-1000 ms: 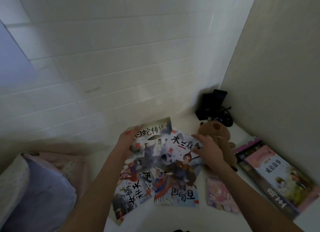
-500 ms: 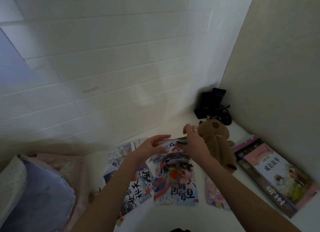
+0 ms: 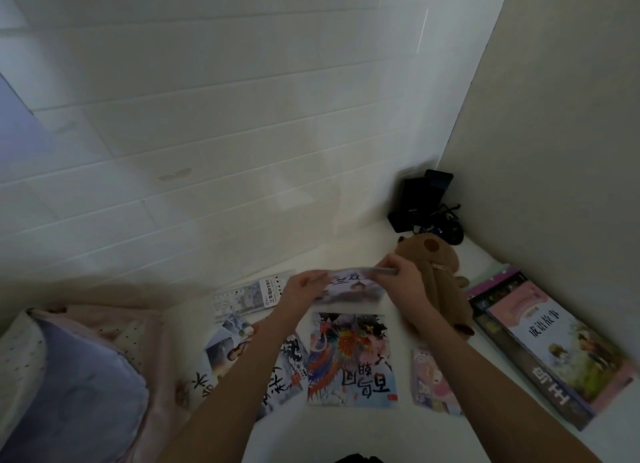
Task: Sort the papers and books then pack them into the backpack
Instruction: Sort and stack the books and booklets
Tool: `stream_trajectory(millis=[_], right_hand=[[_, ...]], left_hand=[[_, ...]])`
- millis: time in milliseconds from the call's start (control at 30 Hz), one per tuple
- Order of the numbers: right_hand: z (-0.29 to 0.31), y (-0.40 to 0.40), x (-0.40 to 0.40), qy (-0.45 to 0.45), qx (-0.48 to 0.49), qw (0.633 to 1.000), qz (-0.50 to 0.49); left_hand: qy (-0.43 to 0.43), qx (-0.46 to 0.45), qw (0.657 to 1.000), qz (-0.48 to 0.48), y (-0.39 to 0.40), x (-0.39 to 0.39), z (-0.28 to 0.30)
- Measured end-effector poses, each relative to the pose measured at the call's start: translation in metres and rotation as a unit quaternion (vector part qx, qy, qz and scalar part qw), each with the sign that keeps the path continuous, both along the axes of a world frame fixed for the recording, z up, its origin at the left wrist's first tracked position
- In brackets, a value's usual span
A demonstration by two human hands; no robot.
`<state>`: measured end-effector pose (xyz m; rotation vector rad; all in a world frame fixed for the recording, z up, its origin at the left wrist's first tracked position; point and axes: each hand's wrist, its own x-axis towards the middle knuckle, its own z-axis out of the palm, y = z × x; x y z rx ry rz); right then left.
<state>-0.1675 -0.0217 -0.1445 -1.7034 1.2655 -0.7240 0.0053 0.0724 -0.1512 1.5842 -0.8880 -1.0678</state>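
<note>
Two hands hold one thin picture book (image 3: 349, 284) above the white desk (image 3: 346, 428); left hand (image 3: 303, 288) fingers curl on its left edge; right hand (image 3: 403, 279) fingers pinch its top right; more books (image 3: 349, 357) lie flat below; a brown plush toy (image 3: 436, 275) sits just beside the right hand.

We record: thin booklet (image 3: 349, 286), blurred, lifted above the white surface (image 3: 346, 428), left hand (image 3: 304, 288) and right hand (image 3: 403, 282) pinching its far edge. Below it, dragon-cover book (image 3: 351, 358); left, further books (image 3: 242, 345); right, plush toy (image 3: 436, 272), stacked books (image 3: 554, 352). Pink-purple backpack (image 3: 69, 386) far left.
</note>
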Motion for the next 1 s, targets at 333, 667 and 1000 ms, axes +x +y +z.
stream_trajectory(millis=[333, 667, 1000], right_hand=[[-0.015, 0.016, -0.004, -0.081, 0.027, 0.996, 0.040], [-0.083, 0.046, -0.025, 0.304, 0.172, 0.933, 0.087], [-0.108, 0.076, -0.010, 0.250, 0.080, 0.964, 0.053]], left_hand=[[-0.015, 0.122, 0.992, -0.041, 0.002, -0.002, -0.037], [-0.001, 0.094, 0.978, 0.186, 0.021, 0.025, -0.069], [-0.132, 0.076, 0.966, 0.211, 0.035, 0.033, -0.057]])
